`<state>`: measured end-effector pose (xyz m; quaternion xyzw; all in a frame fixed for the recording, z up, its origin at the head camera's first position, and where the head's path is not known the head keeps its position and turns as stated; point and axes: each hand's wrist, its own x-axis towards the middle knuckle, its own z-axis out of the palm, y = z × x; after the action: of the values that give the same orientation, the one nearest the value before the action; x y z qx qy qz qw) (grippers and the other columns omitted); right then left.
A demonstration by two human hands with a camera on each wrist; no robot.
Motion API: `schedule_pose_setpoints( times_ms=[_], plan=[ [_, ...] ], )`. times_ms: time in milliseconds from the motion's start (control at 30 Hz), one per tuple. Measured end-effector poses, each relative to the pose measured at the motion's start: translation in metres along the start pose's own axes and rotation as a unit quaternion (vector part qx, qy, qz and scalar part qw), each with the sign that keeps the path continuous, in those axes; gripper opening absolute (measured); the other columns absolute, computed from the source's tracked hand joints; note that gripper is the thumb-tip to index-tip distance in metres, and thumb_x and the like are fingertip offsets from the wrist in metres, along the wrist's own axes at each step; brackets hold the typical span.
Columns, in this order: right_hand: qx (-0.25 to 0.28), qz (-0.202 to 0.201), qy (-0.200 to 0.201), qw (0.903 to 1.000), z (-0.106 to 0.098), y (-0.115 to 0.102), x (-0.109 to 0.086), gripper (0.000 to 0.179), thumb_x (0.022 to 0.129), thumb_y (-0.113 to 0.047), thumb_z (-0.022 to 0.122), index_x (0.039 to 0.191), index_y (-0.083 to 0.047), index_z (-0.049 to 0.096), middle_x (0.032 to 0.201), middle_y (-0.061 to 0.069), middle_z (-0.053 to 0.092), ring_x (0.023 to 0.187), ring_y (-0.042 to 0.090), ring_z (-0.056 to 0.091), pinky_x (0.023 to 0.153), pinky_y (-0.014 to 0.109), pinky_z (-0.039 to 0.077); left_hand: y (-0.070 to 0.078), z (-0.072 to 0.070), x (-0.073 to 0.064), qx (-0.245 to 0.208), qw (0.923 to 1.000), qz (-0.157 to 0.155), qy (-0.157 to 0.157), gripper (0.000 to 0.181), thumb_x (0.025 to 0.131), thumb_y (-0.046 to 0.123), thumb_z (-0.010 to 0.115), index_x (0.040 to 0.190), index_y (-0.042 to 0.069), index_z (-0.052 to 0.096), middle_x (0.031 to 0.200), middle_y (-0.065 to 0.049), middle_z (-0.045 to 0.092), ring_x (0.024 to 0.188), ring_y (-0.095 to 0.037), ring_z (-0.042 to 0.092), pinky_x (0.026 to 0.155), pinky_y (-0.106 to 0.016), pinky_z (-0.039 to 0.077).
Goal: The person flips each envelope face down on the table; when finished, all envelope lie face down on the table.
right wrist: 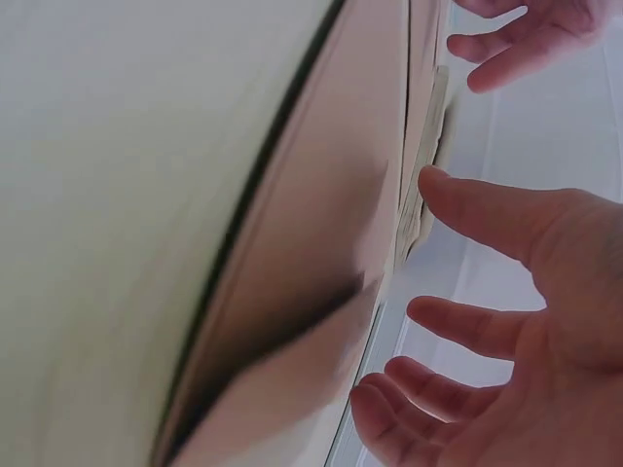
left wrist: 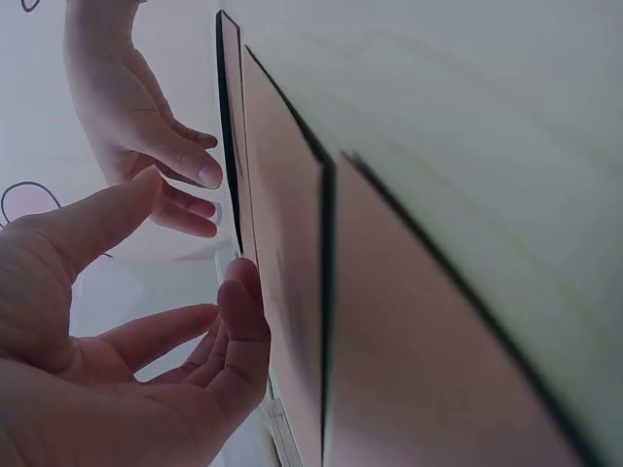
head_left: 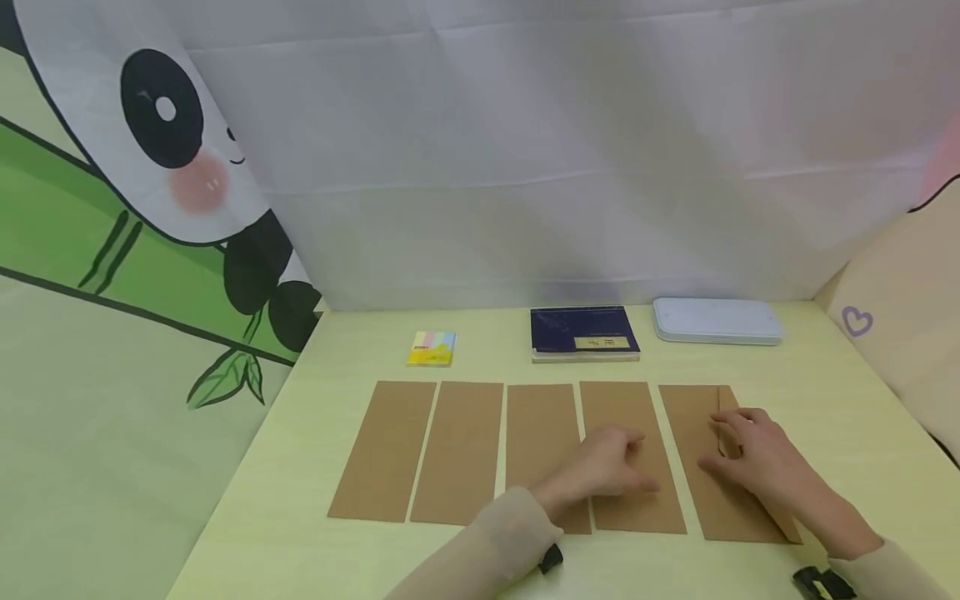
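Observation:
Several brown kraft-paper envelopes lie in a row on the table. Over the fourth envelope (head_left: 630,408) from the left is my left hand (head_left: 600,468), its thumb and fingers apart with nothing between them. In the left wrist view the fingertips (left wrist: 245,311) come close to the paper; whether they touch it I cannot tell. My right hand (head_left: 765,458) hovers above the rightmost envelope (head_left: 693,433), holding nothing. That envelope shows a flap (right wrist: 302,389) along its right side, lifted a little in the right wrist view.
Behind the row stand a yellow pack of sticky notes (head_left: 431,348), a dark blue book (head_left: 577,325) and a pale blue case (head_left: 716,321). A white cloth (head_left: 525,167) hangs at the table's back edge. The pale yellow tabletop (head_left: 262,533) extends left of the envelopes.

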<state>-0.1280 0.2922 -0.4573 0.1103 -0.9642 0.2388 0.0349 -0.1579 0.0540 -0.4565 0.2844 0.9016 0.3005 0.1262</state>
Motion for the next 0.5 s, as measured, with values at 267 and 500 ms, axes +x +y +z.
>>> schedule_pose_setpoints(
  times_ms=[267,500],
  plan=[
    [-0.014,0.071,-0.034,0.9968,-0.01,0.016,-0.01,0.08,0.078,-0.047,0.075,0.124,0.013,0.049,0.113,0.038,0.047,0.104,0.051,0.043,0.076,0.061,0.04,0.023,0.009,0.01,0.081,0.9966,-0.003,-0.017,0.051,0.069,0.046,0.082,0.111,0.019,0.07,0.082,0.014,0.058,0.073,0.0,0.05,0.061,-0.012,0.036],
    [-0.022,0.107,-0.07,0.9915,-0.018,0.025,-0.011,0.083,0.081,-0.05,0.07,0.117,0.021,0.046,0.098,0.037,0.049,0.093,0.047,0.049,0.066,0.053,0.045,0.045,0.02,0.016,0.096,0.9948,0.008,-0.033,0.033,0.075,0.041,0.078,0.072,0.018,0.055,0.059,0.012,0.044,0.052,-0.001,0.038,0.047,-0.015,0.032]
  ],
)
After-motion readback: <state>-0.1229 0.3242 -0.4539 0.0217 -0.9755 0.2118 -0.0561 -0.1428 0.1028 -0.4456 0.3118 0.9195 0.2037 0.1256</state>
